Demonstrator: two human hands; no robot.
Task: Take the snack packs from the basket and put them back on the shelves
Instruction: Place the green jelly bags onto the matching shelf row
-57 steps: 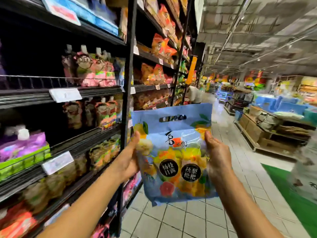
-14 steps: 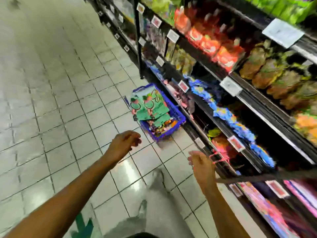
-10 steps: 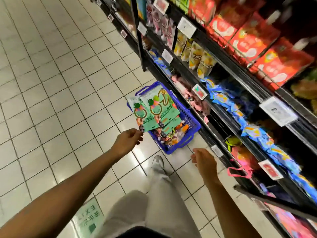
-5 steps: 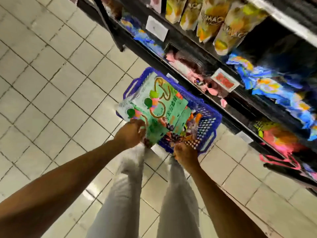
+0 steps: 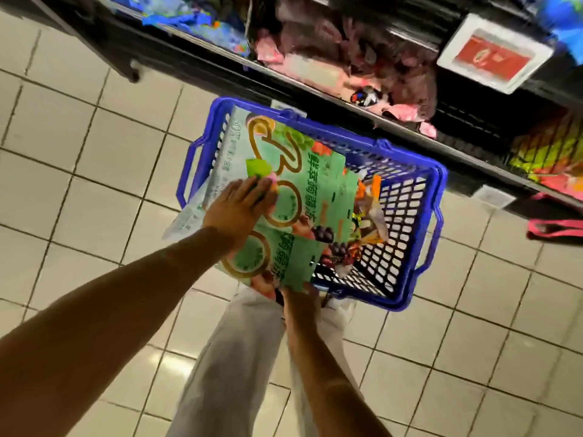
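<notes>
A blue basket point(image 5: 362, 141) stands on the tiled floor against the bottom shelf point(image 5: 220, 63). Two large green snack packs lie on top in it, an upper green pack point(image 5: 303, 171) and a lower green pack point(image 5: 284, 260) that sticks out over the near rim. Smaller orange and dark packs point(image 5: 366, 212) lie beneath them. My left hand point(image 5: 239, 206) rests on the upper green pack with fingers laid straight. My right hand point(image 5: 299, 298) holds the near edge of the lower green pack, its fingertips hidden under it.
The bottom shelf holds pink packs point(image 5: 315, 67), blue packs point(image 5: 189, 17) and yellow-red packs point(image 5: 549, 152). A red price tag point(image 5: 495, 55) hangs at the upper right. A pink strap point(image 5: 555, 228) lies on the floor. My legs point(image 5: 239, 357) stand just before the basket.
I have bent down over the basket. My left hand went from the pack's edge onto the upper green pack, and my right hand reached the lower pack's near edge.
</notes>
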